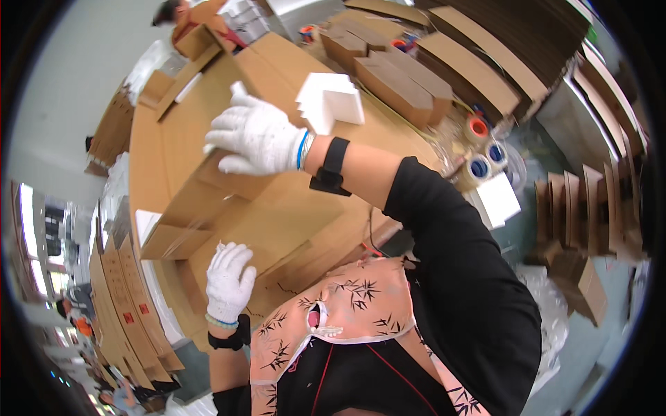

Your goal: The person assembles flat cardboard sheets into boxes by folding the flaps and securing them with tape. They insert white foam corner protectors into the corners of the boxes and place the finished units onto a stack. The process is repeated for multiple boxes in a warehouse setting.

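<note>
cardboard fills this downward view from a person's head. a large flat brown corrugated cardboard box point(229, 208), not yet fully folded up, lies on a brown cardboard-covered table point(149, 145) in front of the person. the right hand point(257, 135), in a white knit glove, lies spread and pressed on the box's raised upper panel. the left hand point(227, 277), gloved the same, rests fingers-out on the lower flap. the box looks partly formed: flaps stand open, nothing appears sealed, and whether anything lies inside cannot be told. white foam blocks point(331, 100) sit just beyond the box. rolls of packing tape point(481, 156) stand to the right, near stacked flat cartons point(395, 83). another person point(184, 17) works at the table's far end.
</note>
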Demonstrator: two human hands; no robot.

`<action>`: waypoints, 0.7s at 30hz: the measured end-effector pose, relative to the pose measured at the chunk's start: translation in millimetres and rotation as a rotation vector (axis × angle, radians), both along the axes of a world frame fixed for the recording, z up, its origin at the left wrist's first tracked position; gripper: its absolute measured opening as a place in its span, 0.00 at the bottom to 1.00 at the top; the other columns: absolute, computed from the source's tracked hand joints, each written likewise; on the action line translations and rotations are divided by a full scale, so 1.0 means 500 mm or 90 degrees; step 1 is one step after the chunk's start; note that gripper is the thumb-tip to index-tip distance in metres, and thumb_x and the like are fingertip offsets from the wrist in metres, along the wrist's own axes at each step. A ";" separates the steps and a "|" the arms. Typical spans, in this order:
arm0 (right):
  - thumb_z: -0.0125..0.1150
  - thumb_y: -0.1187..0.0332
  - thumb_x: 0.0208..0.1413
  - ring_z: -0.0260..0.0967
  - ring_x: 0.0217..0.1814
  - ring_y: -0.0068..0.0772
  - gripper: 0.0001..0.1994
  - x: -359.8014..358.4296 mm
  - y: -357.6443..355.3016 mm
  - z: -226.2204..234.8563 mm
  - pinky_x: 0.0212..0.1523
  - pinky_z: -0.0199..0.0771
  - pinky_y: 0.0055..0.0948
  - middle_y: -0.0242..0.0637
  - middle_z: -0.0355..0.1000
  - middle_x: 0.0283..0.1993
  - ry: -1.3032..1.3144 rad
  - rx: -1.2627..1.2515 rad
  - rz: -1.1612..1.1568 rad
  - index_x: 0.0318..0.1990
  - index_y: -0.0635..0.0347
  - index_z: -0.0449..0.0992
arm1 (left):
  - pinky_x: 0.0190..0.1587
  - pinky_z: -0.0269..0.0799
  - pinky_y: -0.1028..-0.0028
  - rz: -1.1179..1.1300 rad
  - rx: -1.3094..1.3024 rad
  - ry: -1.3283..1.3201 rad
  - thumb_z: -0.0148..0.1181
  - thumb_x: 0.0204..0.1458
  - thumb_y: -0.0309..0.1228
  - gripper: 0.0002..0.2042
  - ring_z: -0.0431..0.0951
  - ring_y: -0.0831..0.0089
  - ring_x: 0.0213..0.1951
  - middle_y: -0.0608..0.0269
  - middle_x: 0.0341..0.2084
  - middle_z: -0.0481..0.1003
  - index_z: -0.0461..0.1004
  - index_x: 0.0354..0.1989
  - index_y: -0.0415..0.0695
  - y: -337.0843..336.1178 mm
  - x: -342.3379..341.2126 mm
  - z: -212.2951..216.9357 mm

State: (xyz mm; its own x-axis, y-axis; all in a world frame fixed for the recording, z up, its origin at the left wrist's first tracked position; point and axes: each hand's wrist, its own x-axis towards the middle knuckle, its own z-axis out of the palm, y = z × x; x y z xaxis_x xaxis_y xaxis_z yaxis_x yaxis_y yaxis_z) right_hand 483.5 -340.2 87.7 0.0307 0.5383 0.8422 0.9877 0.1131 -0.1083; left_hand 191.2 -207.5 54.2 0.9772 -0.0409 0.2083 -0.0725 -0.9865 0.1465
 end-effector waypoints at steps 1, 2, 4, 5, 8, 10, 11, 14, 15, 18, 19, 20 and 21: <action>0.67 0.58 0.45 0.69 0.52 0.45 0.21 -0.022 -0.048 -0.034 0.62 0.62 0.48 0.40 0.73 0.48 0.014 0.015 0.021 0.47 0.56 0.76 | 0.66 0.61 0.53 0.045 -0.030 -0.005 0.59 0.50 0.26 0.16 0.72 0.47 0.56 0.48 0.49 0.76 0.75 0.48 0.38 0.000 0.004 -0.048; 0.68 0.60 0.43 0.68 0.55 0.46 0.22 -0.041 -0.094 -0.062 0.63 0.62 0.50 0.42 0.72 0.49 0.021 0.035 0.053 0.47 0.56 0.75 | 0.66 0.60 0.53 0.076 -0.042 -0.021 0.58 0.51 0.26 0.15 0.72 0.47 0.57 0.47 0.50 0.76 0.75 0.49 0.38 -0.002 0.005 -0.087; 0.70 0.62 0.39 0.67 0.57 0.49 0.25 -0.069 -0.240 -0.119 0.62 0.63 0.50 0.45 0.71 0.50 0.014 -0.014 0.001 0.48 0.57 0.74 | 0.68 0.58 0.53 0.136 -0.058 -0.059 0.56 0.54 0.27 0.15 0.71 0.48 0.58 0.46 0.52 0.74 0.75 0.50 0.37 0.004 0.010 -0.143; 0.70 0.64 0.37 0.67 0.57 0.49 0.25 -0.070 -0.325 -0.161 0.62 0.64 0.50 0.45 0.71 0.50 0.051 -0.056 -0.094 0.47 0.57 0.75 | 0.69 0.56 0.54 0.134 -0.027 -0.078 0.54 0.57 0.28 0.16 0.70 0.49 0.59 0.46 0.54 0.73 0.74 0.52 0.37 0.013 0.021 -0.158; 0.68 0.69 0.33 0.69 0.52 0.51 0.23 -0.093 -0.557 -0.334 0.56 0.68 0.47 0.45 0.71 0.49 0.211 -0.104 -0.479 0.44 0.58 0.75 | 0.68 0.57 0.53 0.149 -0.022 -0.146 0.53 0.57 0.30 0.16 0.71 0.48 0.58 0.46 0.53 0.74 0.75 0.51 0.37 0.029 0.024 -0.184; 0.68 0.65 0.40 0.68 0.54 0.54 0.27 -0.134 -0.718 -0.446 0.56 0.69 0.45 0.49 0.70 0.52 0.387 -0.169 -0.740 0.53 0.58 0.72 | 0.68 0.58 0.53 0.178 -0.006 -0.148 0.51 0.58 0.30 0.16 0.71 0.48 0.58 0.47 0.53 0.75 0.75 0.51 0.37 0.026 0.014 -0.194; 0.67 0.59 0.47 0.66 0.60 0.54 0.32 -0.168 -0.803 -0.540 0.60 0.67 0.45 0.51 0.68 0.57 0.487 -0.278 -0.926 0.61 0.58 0.68 | 0.68 0.58 0.53 0.182 -0.005 -0.152 0.51 0.58 0.30 0.16 0.71 0.48 0.58 0.47 0.53 0.75 0.75 0.51 0.37 0.032 0.013 -0.203; 0.64 0.47 0.51 0.60 0.69 0.51 0.40 -0.239 -0.945 -0.684 0.67 0.61 0.41 0.55 0.62 0.67 0.857 -0.235 -1.151 0.66 0.63 0.62 | 0.68 0.58 0.54 0.185 0.013 -0.153 0.50 0.58 0.30 0.16 0.71 0.48 0.59 0.46 0.53 0.75 0.75 0.52 0.36 0.046 0.020 -0.195; 0.61 0.45 0.52 0.59 0.70 0.51 0.41 -0.246 -0.974 -0.726 0.67 0.61 0.41 0.56 0.63 0.67 0.925 -0.232 -1.171 0.67 0.65 0.61 | 0.68 0.58 0.54 0.192 0.019 -0.148 0.50 0.59 0.29 0.16 0.71 0.48 0.59 0.46 0.53 0.75 0.75 0.52 0.36 0.044 0.023 -0.193; 0.54 0.40 0.54 0.59 0.70 0.53 0.42 -0.237 -1.010 -0.818 0.69 0.59 0.40 0.59 0.63 0.66 1.122 -0.158 -1.123 0.65 0.70 0.62 | 0.68 0.58 0.55 0.208 0.029 -0.141 0.49 0.59 0.29 0.17 0.70 0.48 0.59 0.45 0.53 0.74 0.74 0.52 0.35 0.055 0.018 -0.192; 0.52 0.41 0.55 0.62 0.67 0.55 0.40 -0.234 -1.008 -0.834 0.67 0.60 0.41 0.61 0.66 0.62 1.129 -0.118 -1.094 0.63 0.70 0.66 | 0.68 0.58 0.55 0.208 0.033 -0.142 0.49 0.59 0.29 0.17 0.70 0.48 0.59 0.45 0.53 0.74 0.74 0.52 0.35 0.060 0.013 -0.192; 0.51 0.41 0.56 0.63 0.67 0.55 0.39 -0.219 -1.002 -0.847 0.66 0.61 0.42 0.60 0.67 0.62 1.113 -0.128 -1.060 0.63 0.69 0.67 | 0.68 0.58 0.55 0.209 0.040 -0.145 0.49 0.59 0.29 0.17 0.70 0.48 0.59 0.45 0.53 0.74 0.74 0.52 0.35 0.066 0.012 -0.189; 0.51 0.41 0.56 0.63 0.66 0.55 0.38 -0.203 -0.998 -0.857 0.66 0.61 0.42 0.59 0.67 0.62 1.096 -0.142 -1.027 0.62 0.68 0.68 | 0.68 0.57 0.55 0.207 0.041 -0.144 0.49 0.59 0.29 0.17 0.70 0.48 0.59 0.45 0.53 0.74 0.74 0.53 0.34 0.068 0.010 -0.189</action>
State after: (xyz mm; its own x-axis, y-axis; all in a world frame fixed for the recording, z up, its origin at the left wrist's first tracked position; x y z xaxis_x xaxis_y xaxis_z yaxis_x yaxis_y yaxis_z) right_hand 381.9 -839.4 -340.7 0.6906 -0.5754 -0.4381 -0.7188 -0.4792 -0.5038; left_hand 196.4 -173.6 -40.2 0.8710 0.2425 0.4273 0.2212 -0.9701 0.0997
